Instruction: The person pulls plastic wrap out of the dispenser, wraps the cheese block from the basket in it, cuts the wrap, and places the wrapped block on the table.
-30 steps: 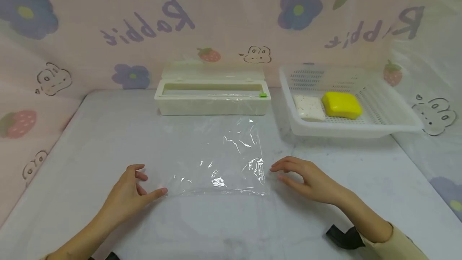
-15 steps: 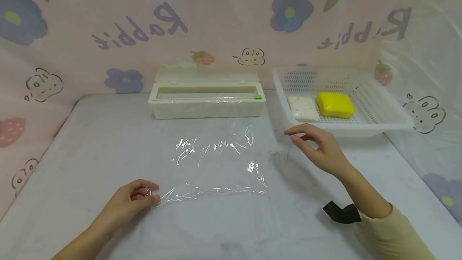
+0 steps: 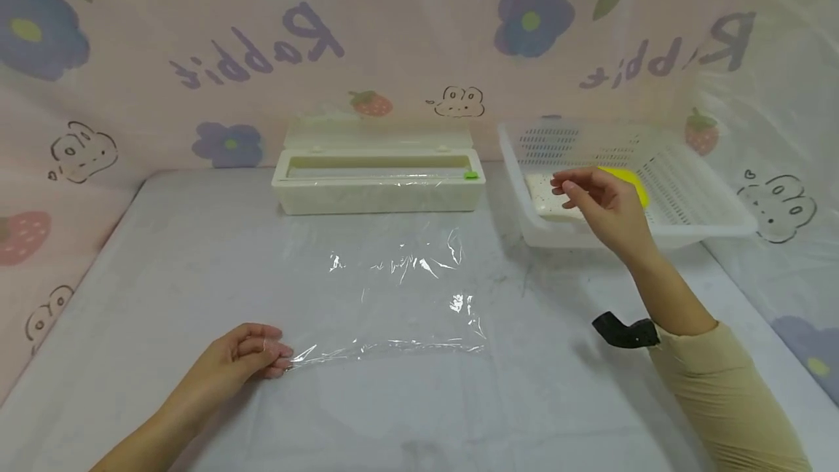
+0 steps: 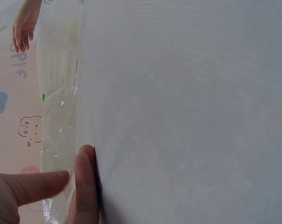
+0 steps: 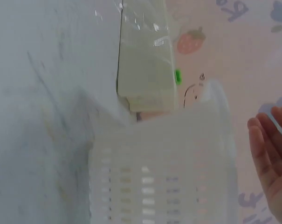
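A sheet of clear cling film (image 3: 406, 312) lies on the table, running forward from a cream cling film dispenser (image 3: 380, 195) with a green slide cutter (image 3: 471, 175). At the sheet's near left corner is my left hand (image 3: 239, 355), its fingers touching the film. In the left wrist view, a small gap shows between the thumb (image 4: 43, 186) and the straight fingers. My right hand (image 3: 609, 210) hovers over the white basket (image 3: 695, 231), fingers relaxed and holding nothing. Inside are a speckled white soap-like bar (image 3: 542, 199) and a yellow soap-like block (image 3: 632, 184), partly hidden by that hand.
The dispenser's lid (image 3: 376, 138) stands raised against the patterned curtain (image 3: 393, 35) behind the table. The basket's front wall rises between the table and its contents. A black strap end (image 3: 625, 330) sticks out at my right wrist.
My right hand has moved from beside the film forward and up to over the basket. My left hand has shifted onto the film's corner, and the film has wrinkled.
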Available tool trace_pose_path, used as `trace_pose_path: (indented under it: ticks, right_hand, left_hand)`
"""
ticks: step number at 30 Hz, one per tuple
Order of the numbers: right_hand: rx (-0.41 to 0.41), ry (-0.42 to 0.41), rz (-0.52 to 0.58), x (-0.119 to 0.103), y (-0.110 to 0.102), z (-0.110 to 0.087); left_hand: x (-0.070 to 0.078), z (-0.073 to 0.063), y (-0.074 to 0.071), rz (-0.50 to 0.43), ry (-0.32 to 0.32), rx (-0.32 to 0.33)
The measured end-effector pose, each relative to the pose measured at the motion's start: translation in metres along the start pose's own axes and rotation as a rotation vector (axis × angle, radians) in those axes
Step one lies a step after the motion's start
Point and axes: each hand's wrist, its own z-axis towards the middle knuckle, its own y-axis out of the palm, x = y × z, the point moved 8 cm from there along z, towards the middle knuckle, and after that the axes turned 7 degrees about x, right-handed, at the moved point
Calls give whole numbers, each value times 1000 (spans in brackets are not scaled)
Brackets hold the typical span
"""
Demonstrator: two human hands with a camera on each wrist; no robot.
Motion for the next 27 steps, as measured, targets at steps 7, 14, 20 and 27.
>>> trace_pose_path:
  ticks: [7,14,20,27]
  right_hand:
    - [70,-18,-216,20,-18,26]
    - [-23,90,-477,46,-20,42]
    - [-155,246,-541,65,-18,46]
    - [-339,358,-563,87,-8,50]
  left_hand:
    - [0,0,0,-35,27,-12]
    - [1,0,0,-140,152,-99]
    - [3,-1,5,-211,253,-210]
    - [-3,2,4,-184,208,-187]
